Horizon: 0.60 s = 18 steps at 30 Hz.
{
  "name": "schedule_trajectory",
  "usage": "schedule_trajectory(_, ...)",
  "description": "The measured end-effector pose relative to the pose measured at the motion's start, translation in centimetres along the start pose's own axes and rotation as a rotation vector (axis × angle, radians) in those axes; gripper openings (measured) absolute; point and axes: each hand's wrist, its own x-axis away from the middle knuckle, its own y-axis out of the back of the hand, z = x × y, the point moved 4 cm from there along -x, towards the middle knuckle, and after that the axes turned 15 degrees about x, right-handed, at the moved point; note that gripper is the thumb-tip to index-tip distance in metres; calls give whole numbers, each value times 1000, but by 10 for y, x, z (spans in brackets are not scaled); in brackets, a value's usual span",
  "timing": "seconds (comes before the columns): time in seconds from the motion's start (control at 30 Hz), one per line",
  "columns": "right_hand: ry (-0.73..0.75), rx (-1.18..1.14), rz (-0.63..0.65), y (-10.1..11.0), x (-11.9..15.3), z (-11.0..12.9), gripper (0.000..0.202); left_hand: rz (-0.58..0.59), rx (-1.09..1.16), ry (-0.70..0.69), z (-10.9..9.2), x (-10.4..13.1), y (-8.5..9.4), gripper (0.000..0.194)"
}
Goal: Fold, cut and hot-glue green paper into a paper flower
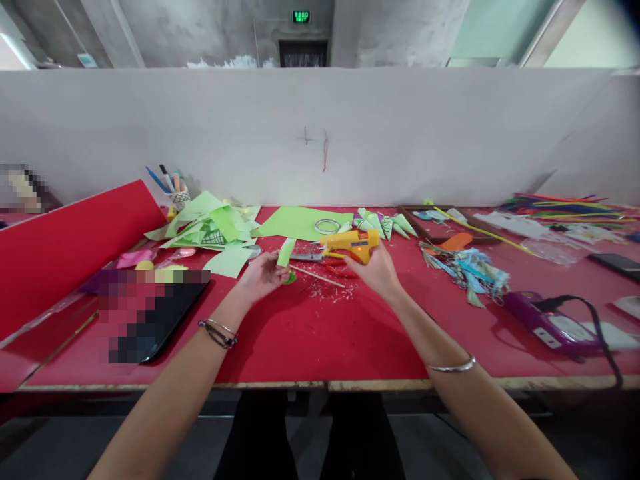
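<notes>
Pale-green paper cones lie formed, far right of centre. Light-green paper strip, centre, looks unfinished: left hand pinches it, right hand wrapped round yellow plastic glue gun, apart from strip. Loose light-green paper pieces, far left, look unworked.

Craft workshop: paper scraps, glue gun, exit sign.

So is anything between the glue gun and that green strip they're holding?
Nothing visible blocks the glue gun from the green strip in the left hand; scissors and a stick lie on the table.
</notes>
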Motion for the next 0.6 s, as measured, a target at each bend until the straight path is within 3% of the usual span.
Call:
schedule_trajectory(0.07,-110,77,-103,7,-5,-16,49,-25,12,-27,-1,0,0,12)
schedule_trajectory(0.13,-223,201,-129,16,-10,-34,47,-58,18,-46,-2,0,0,14)
schedule_trajectory(0.3,-493,504,-21,32,-11,-73,45,-90,33,-89,-5,0,2,16)
schedule_trajectory(0.47,-509,506,77,23,-8,-88,36,-95,42,-105,-7,0,2,18)
schedule_trajectory(0.6,-489,395,8,17,-10,-88,52,-89,48,-123,-11,1,0,18)
